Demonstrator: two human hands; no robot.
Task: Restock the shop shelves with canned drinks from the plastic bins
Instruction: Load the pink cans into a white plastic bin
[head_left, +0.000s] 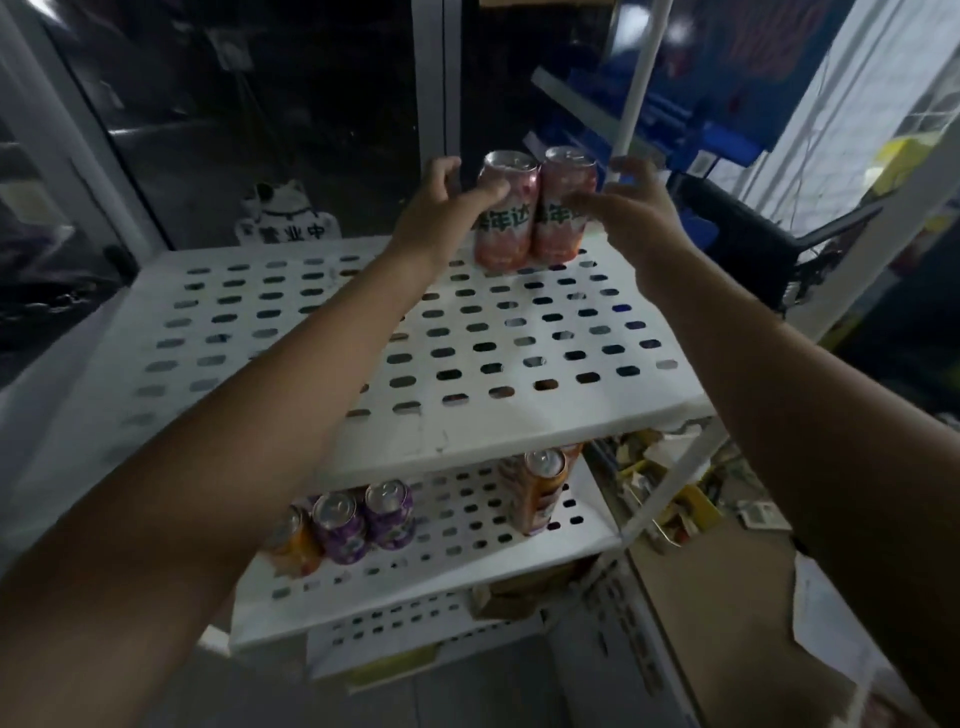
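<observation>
pink cans (503, 244): top shelf (467, 436) rear edge | left hand (436, 208), right hand (628, 210): touching

2 pink cans (530, 213): glossy metal. Perforated shelf (467, 332): matt white.

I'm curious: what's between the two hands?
Two pink cans on the top shelf, side by side, between the left hand and right hand. Head view shows it.
</observation>
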